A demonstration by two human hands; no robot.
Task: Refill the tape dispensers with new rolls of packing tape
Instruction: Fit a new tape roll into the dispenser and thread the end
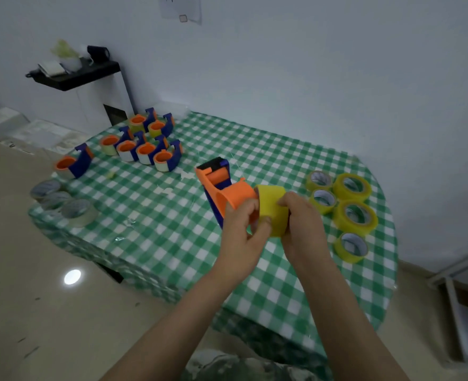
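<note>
The bench [145, 229], under a green checked cloth, is partly hidden by both forearms. Above it, the blue-and-orange dispenser [219, 188] has its lower end covered by the left hand [241, 232], which grips it. The yellow roll [272, 204] meets the dispenser's orange hub, between the hands. The right hand [301, 224] clasps the roll and hides its core.

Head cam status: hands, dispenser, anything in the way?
Left hand grips dispenser. Right hand holds yellow roll against its orange hub, seating unclear. Nothing blocking; spare yellow rolls lie apart to the right.
</note>
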